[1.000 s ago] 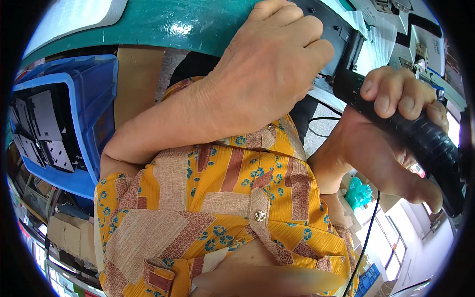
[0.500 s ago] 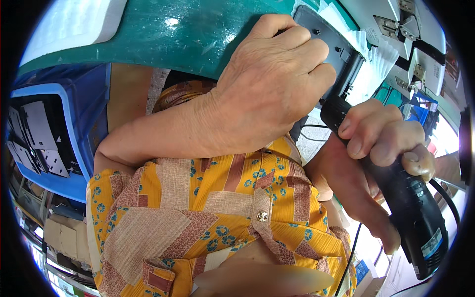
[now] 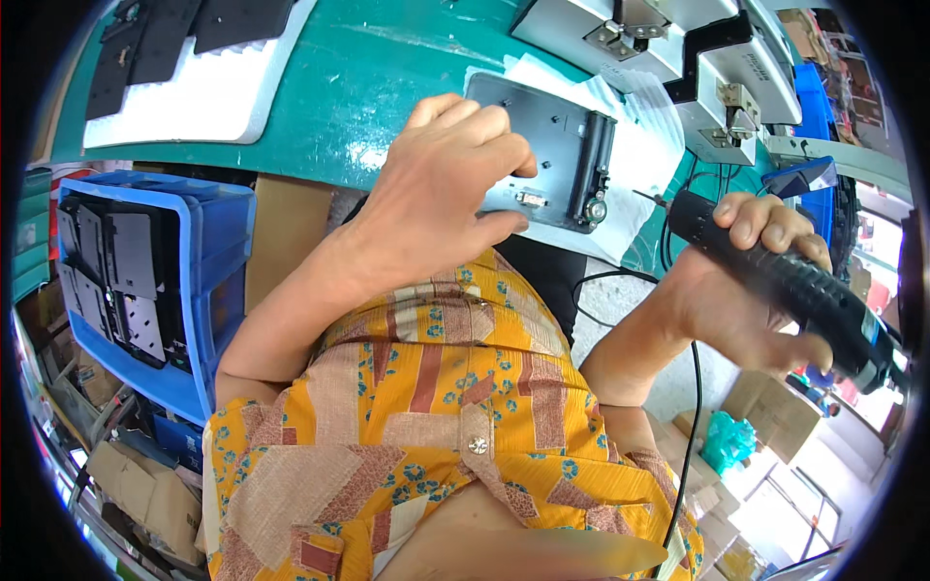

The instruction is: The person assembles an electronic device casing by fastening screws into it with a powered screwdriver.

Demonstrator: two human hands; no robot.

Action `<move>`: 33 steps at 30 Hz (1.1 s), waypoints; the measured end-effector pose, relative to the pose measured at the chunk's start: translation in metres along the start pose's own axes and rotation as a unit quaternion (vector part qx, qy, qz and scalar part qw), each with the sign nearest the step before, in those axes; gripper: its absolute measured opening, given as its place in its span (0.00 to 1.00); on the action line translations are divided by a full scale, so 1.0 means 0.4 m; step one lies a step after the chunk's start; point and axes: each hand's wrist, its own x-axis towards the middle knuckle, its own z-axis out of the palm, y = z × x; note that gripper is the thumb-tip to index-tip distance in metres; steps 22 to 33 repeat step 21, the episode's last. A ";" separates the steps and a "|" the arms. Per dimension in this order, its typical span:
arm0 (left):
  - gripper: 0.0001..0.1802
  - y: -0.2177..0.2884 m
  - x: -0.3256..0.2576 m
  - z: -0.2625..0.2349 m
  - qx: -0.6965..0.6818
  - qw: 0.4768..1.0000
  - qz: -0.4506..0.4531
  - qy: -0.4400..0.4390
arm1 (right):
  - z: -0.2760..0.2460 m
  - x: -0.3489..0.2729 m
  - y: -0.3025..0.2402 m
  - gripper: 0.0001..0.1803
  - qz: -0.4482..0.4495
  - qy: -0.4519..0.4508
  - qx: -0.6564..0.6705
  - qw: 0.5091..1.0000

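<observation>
A dark grey plastic panel with small posts and a black hinge-like bar along its right side lies on white foam sheeting on the bench. Over its left edge is my left hand, thumb and forefinger apart, with nothing seen between them; whether the fingertips touch the panel is hidden. A small metal piece shows near the panel's front edge. My right hand is wrapped round a black corded electric screwdriver, held right of the panel. Its bit points left, clear of the panel.
Metal fixtures with clamps stand at the back right. More dark panels rest on a white foam tray at the far left. A blue crate of panels stands at my left. A black cable hangs beside my right forearm.
My left hand has loosened from a closed grip at the panel, its thumb now apart. The screwdriver has drawn away from the panel. The view has shifted, showing more of the bench.
</observation>
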 end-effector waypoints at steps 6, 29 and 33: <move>0.36 0.001 -0.011 -0.063 0.106 0.994 -0.036 -0.008 | -0.050 -0.079 0.119 0.44 0.056 0.128 0.041 0.989; 0.58 0.059 0.106 0.090 0.211 0.972 0.002 -0.104 | -0.148 -0.056 0.125 0.43 0.042 0.178 -0.128 0.975; 0.58 0.059 0.106 0.090 0.211 0.972 0.002 -0.104 | -0.148 -0.056 0.125 0.43 0.042 0.178 -0.128 0.975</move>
